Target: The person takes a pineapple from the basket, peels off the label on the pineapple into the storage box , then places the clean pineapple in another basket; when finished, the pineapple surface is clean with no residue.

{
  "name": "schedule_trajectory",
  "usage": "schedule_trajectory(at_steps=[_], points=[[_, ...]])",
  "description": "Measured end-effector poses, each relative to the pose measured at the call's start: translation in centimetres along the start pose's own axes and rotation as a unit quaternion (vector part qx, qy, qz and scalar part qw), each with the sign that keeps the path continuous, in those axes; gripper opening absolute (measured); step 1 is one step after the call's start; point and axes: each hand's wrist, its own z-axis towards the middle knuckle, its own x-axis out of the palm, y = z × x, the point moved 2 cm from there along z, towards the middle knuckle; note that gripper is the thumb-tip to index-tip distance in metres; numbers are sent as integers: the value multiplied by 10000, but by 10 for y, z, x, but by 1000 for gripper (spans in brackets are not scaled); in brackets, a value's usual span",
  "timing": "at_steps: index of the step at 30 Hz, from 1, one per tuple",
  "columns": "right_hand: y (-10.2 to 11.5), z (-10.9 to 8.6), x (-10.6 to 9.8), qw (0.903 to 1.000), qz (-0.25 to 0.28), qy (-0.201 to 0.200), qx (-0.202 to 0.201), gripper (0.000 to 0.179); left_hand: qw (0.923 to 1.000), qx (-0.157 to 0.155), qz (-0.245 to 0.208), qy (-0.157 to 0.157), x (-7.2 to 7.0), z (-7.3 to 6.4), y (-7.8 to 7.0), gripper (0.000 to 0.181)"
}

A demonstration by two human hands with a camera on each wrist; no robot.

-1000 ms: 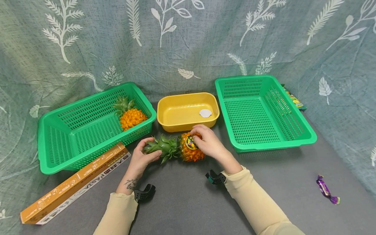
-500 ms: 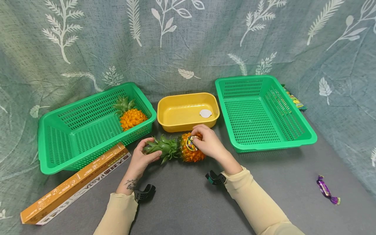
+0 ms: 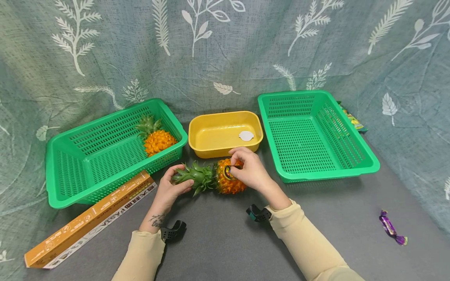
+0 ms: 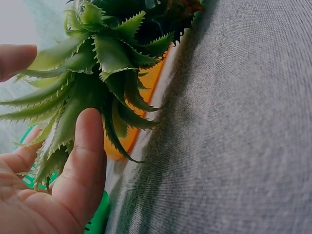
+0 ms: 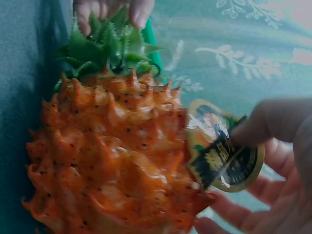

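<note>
An orange toy-like pineapple lies on its side on the grey table, its green crown pointing left. My left hand holds that crown, with leaves between thumb and fingers. At the fruit's upper right side, my right hand pinches a round black-and-gold sticker between thumb and fingers. In the right wrist view the sticker stands partly away from the spiky skin, bent and shiny. Its left edge still meets the fruit.
A green basket at left holds a second pineapple. A yellow tub with a white disc stands behind my hands. Another green basket is at right, a packet behind it. A pasta box and purple candy lie nearby.
The sticker, lying flatter on the pineapple a second ago, has been lifted and bent by my right fingers. My left hand and the pineapple have hardly moved.
</note>
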Motion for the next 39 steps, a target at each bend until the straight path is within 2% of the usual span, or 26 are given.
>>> schedule_trajectory(at_steps=[3, 7, 10, 17, 25, 27, 29, 31, 34, 36, 39], points=[[4, -1, -2, 9987, -93, 345, -372, 17, 10000, -1, 33, 21, 0, 0, 0, 53], [12, -2, -6, 9915, -193, 824, -984, 19, 10000, 7, 42, 38, 0, 0, 1, 52], [19, -4, -8, 9851, -144, 962, -1419, 19, 10000, 15, 48, 44, 0, 1, 2, 53], [39, -3, -13, 9664, -249, 857, -2410, 18, 10000, -8, 75, -3, 1, 1, 3, 54], [80, 27, -29, 9474, -921, 509, -3021, 14, 10000, -25, 21, -66, 1, 1, 2, 54], [91, 36, -35, 9467, -1028, 405, -3026, 13, 10000, -4, 1, -60, 1, 1, 2, 53], [99, 48, -41, 9504, -1158, 362, -2863, 12, 10000, 15, -14, -45, 1, 1, 1, 53], [103, 61, -45, 9570, -1381, 407, -2518, 12, 10000, 16, -3, -34, 1, 1, 1, 53], [102, 84, -46, 9628, -1859, 693, -1833, 11, 10000, 0, 25, -31, 1, 0, 1, 53], [97, 100, -44, 9594, -2238, 946, -1430, 10, 10000, -20, 40, -37, 1, 0, 1, 52], [84, 120, -40, 9472, -2759, 1291, -1004, 8, 10000, -27, 40, 4, 2, -1, 1, 53]])
